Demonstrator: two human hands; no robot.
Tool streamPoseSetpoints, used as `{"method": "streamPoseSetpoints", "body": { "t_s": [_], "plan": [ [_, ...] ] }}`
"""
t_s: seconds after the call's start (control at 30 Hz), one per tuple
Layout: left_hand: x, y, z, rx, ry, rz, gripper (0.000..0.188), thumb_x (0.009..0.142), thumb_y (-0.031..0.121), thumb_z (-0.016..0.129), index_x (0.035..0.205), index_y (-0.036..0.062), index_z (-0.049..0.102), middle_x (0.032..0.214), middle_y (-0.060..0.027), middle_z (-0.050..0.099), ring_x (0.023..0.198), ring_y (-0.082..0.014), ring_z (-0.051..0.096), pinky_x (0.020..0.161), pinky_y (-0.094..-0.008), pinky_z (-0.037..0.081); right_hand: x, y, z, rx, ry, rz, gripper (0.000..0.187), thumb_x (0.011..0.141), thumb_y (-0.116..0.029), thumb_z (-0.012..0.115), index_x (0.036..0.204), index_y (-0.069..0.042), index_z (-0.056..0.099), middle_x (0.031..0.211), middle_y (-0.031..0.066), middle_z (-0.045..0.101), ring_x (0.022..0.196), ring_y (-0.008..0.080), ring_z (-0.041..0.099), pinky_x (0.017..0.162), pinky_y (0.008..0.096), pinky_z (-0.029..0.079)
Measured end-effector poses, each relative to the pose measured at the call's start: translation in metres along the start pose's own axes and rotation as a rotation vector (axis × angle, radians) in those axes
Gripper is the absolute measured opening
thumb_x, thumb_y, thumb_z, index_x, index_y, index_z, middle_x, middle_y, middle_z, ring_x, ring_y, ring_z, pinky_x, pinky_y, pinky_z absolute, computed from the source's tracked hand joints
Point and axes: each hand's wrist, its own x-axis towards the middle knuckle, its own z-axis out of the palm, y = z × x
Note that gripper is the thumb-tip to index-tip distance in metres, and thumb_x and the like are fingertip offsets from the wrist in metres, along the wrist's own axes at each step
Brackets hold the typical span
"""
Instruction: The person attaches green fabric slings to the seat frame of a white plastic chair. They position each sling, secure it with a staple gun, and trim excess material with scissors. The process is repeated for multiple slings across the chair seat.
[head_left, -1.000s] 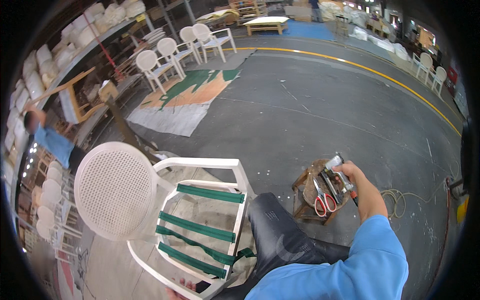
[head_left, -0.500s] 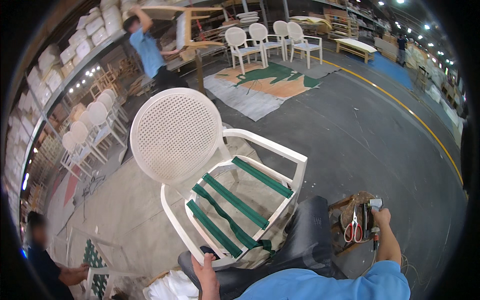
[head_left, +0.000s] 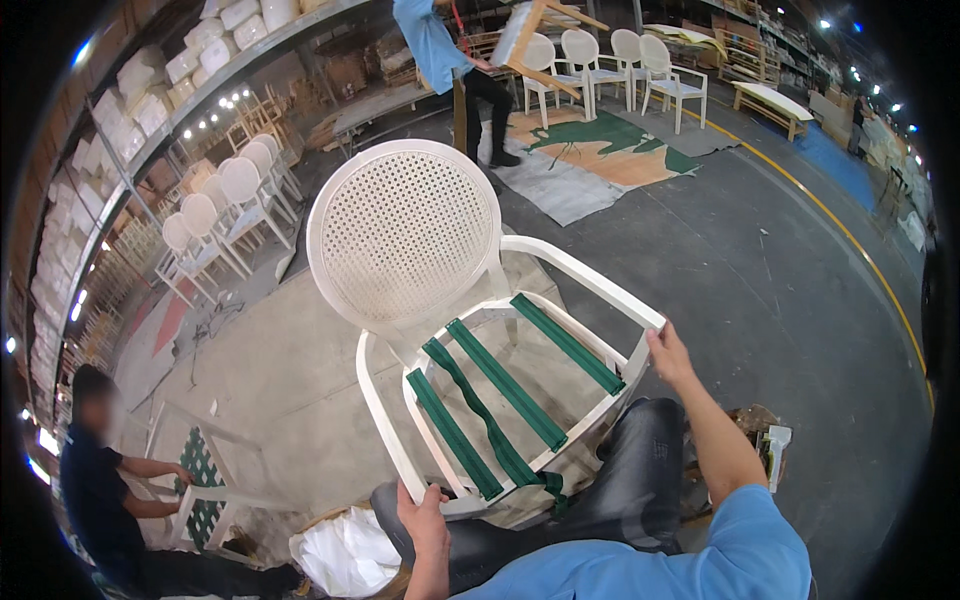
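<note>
A white armchair frame [head_left: 405, 235] with a round woven back stands tilted before me, partly over my legs. Across its seat opening run green webbing straps [head_left: 508, 385]; one of them is slack, its loose end hanging past the front rail. My left hand [head_left: 426, 520] is closed around the front of the chair's left arm, near the front corner. On the other side, my right hand [head_left: 668, 354] grips the front end of the right arm. Beside my right forearm, a nail or staple gun [head_left: 774, 452] lies on a low stool, partly hidden by the arm.
A white plastic bag [head_left: 348, 552] sits by my left leg. At lower left a co-worker [head_left: 95, 480] handles another chair frame with green webbing [head_left: 204, 490]. Another person [head_left: 440, 50] carries a wooden frame [head_left: 520, 40] at the back. Finished-looking white chairs [head_left: 672, 85] stand beyond a mat.
My right hand has left the gun on the stool and taken hold of the chair's right arm. The person at the back has walked rightward with the wooden frame.
</note>
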Motion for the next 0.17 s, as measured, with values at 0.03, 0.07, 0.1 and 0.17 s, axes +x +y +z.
{"method": "streamPoseSetpoints", "body": {
  "t_s": [0.03, 0.07, 0.1, 0.17],
  "plan": [
    [0.002, 0.002, -0.004, 0.01, 0.01, 0.008, 0.043, 0.087, -0.007, 0.061, 0.129, -0.0043, 0.055, 0.103, -0.0095, 0.064, 0.077, -0.0152, 0.061, 0.064, -0.0285, 0.053, -0.001, -0.005, 0.018, 0.067, -0.026, 0.059, 0.06, 0.102, -0.04, 0.061, 0.151, -0.01, 0.043, 0.132, 0.0227, 0.065, 0.119, 0.038, 0.066, 0.101, 0.0446, 0.051],
    [0.006, 0.004, -0.007, 0.017, 0.015, 0.015, 0.042, 0.087, -0.007, 0.061, 0.128, -0.0041, 0.056, 0.104, -0.0099, 0.065, 0.077, -0.0153, 0.061, 0.064, -0.0286, 0.053, -0.002, -0.008, 0.027, 0.049, -0.031, 0.085, 0.06, 0.102, -0.041, 0.061, 0.15, -0.01, 0.043, 0.131, 0.0232, 0.065, 0.121, 0.0375, 0.065, 0.102, 0.0444, 0.05],
    [0.012, 0.005, -0.008, 0.027, 0.018, 0.016, 0.042, 0.087, -0.007, 0.061, 0.129, -0.004, 0.056, 0.105, -0.0101, 0.065, 0.077, -0.0155, 0.061, 0.065, -0.0287, 0.053, -0.004, -0.011, 0.032, 0.027, -0.033, 0.111, 0.06, 0.102, -0.041, 0.061, 0.149, -0.009, 0.043, 0.131, 0.0238, 0.066, 0.123, 0.0371, 0.064, 0.103, 0.0442, 0.049],
    [0.019, 0.008, -0.013, 0.056, 0.041, 0.006, 0.042, 0.088, -0.005, 0.061, 0.129, -0.0036, 0.056, 0.107, -0.0106, 0.065, 0.077, -0.0159, 0.061, 0.065, -0.029, 0.053, -0.011, -0.012, 0.035, 0.011, -0.051, 0.146, 0.06, 0.102, -0.042, 0.061, 0.148, -0.008, 0.043, 0.131, 0.0244, 0.066, 0.125, 0.0366, 0.063, 0.104, 0.0441, 0.048]
  ]
}}
